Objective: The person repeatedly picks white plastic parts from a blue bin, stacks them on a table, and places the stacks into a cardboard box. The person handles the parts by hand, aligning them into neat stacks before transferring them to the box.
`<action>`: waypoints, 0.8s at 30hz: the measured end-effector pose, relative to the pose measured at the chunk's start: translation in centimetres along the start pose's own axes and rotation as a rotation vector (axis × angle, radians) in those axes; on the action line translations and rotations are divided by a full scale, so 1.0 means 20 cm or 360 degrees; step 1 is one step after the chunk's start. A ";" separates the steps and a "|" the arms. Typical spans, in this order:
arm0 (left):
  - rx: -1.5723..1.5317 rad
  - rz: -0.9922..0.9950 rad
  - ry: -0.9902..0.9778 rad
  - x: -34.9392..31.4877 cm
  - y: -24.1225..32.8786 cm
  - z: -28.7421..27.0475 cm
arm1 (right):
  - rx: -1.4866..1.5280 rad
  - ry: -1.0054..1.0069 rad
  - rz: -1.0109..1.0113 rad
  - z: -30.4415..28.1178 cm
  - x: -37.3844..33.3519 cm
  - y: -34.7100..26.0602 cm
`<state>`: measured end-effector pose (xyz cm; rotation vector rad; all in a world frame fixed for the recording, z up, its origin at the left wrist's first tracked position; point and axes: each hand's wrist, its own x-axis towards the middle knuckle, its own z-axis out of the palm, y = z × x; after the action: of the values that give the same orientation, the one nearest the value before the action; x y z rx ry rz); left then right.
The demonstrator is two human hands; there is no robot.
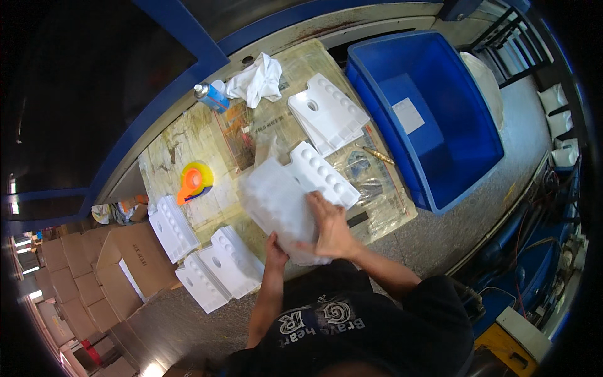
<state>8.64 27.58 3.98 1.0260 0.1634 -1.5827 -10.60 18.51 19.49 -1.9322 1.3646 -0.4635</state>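
Note:
Over the table's front edge, my left hand is closed on the near edge of a translucent plastic bag. The bag looks slightly blurred. White paint palettes with round wells along one side stick out from beside or inside it; I cannot tell which. My right hand lies across the palettes and bag, thumb on one side and fingers curled over the wells. More white paint palettes are stacked at the far right, at the front left and by the left edge.
A big blue bin stands right of the table, with a white piece inside. On the table are a spray can, a white cloth, an orange-yellow tape dispenser-like object and a pen-like tool. Cardboard boxes stand left.

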 end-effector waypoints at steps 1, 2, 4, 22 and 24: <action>-0.0039 0.0076 0.0013 -0.05 0.01 -0.05 | 0.0139 -0.0013 -0.0053 -0.02 -0.06 -0.09; -0.0064 0.0113 -0.0012 -0.09 0.04 -0.09 | 0.0256 -0.0020 -0.0124 -0.03 -0.11 -0.17; -0.0093 0.0200 -0.0085 -0.19 0.12 -0.17 | 0.0363 -0.0015 -0.0303 -0.06 -0.20 -0.30; -0.0205 0.0313 -0.0551 -0.74 0.29 -0.51 | 0.0538 -0.0474 -0.0782 0.15 -0.50 -0.74; -0.0200 0.0318 -0.0570 -0.75 0.30 -0.53 | 0.0504 -0.0431 -0.0792 0.16 -0.51 -0.77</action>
<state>18.20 43.24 10.25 0.6286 -0.0825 -1.5248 -2.23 31.82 29.58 -1.9675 0.5913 -0.5861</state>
